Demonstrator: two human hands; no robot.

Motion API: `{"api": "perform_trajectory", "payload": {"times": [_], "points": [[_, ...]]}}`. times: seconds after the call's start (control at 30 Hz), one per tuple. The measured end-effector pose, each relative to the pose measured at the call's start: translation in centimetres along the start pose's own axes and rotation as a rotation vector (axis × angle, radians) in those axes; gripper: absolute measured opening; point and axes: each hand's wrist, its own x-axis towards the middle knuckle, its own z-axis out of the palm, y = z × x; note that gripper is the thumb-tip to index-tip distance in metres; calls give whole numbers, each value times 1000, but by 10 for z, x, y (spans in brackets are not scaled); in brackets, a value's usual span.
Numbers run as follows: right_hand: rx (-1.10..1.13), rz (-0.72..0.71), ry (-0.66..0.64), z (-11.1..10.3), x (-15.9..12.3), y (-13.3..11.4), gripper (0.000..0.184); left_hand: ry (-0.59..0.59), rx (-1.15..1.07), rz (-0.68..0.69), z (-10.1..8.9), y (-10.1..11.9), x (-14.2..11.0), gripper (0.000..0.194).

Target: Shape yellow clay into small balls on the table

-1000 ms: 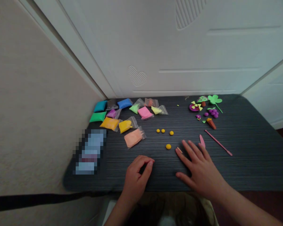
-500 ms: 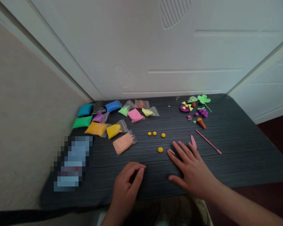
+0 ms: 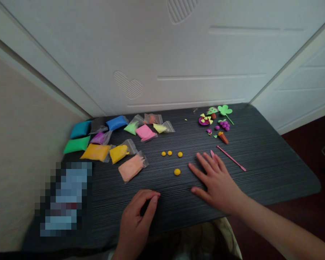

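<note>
My right hand [image 3: 215, 184] lies palm down on the dark table [image 3: 273, 173], fingers spread. Its fingertips partly cover a pink clay knife [image 3: 212, 155]; whatever lies under the palm is hidden. My left hand [image 3: 138, 218] rests near the front edge, thumb and forefinger pressed together in a pinch with nothing visible in it. Between and beyond the hands sit yellow clay balls, the largest [image 3: 177, 172] left of my right fingertips, a smaller one [image 3: 180, 154] behind it and two more [image 3: 166, 153] side by side. A thin pink tool [image 3: 231, 158] lies right of my right hand.
Bags of coloured clay fill the left side, including a peach one [image 3: 131, 168] and a yellow one [image 3: 119, 153]. Finished clay pieces stand at the back right: grapes [image 3: 225, 125], a carrot [image 3: 223, 137], a green clover [image 3: 225, 110]. A blurred-out object [image 3: 67, 195] lies front left.
The view has shifted, so the table appears further left. My right hand has slid forward over the small pale orange strip, which no longer shows. My left hand keeps its pinch.
</note>
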Motion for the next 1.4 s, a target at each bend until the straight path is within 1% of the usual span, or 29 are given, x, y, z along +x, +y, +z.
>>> {"api": "perform_trajectory", "payload": {"times": [0.07,0.17,0.2,0.3,0.43,0.5,0.57,0.6,0.7,0.73,0.77,0.8,0.87,0.97,1.07,1.23,1.4], "points": [[-1,59,13,-1,0,1,60,1,-2,3,0,1,0,13],[37,-9,-29,-2,0,1,60,2,-2,12,0,1,1,12],[42,-8,-32,-2,0,0,60,4,-2,14,0,1,1,12],[37,60,-14,-1,1,-1,62,3,5,13,0,1,0,12],[62,-11,-27,-5,-1,-2,62,-4,19,10,0,0,1,13],[64,4,-2,-12,-4,4,59,-9,24,16,0,-1,1,13],[75,45,54,-20,-8,18,56,-8,31,23,-1,-1,1,12],[87,88,111,-23,-10,26,52,-10,35,26,-1,-1,1,12],[122,293,325,-26,-18,49,36,-10,41,32,-1,-1,1,11],[134,340,359,-24,-21,53,30,-12,42,35,-2,-1,1,11],[146,360,358,-21,-23,54,26,-14,45,38,-2,-1,2,11],[156,358,330,-17,-25,53,24,-15,48,42,-2,-1,2,11],[164,330,262,-10,-26,46,22,-15,53,50,-2,-2,2,11],[129,343,237,-4,-21,34,21,-13,58,53,-2,-3,2,11],[67,378,228,-7,-9,28,24,-19,56,50,-1,-4,2,12],[-40,407,145,-13,12,24,34,-8,37,40,-1,-6,0,12],[-13,454,132,-10,18,23,24,-1,20,39,-1,-5,0,12]]}}
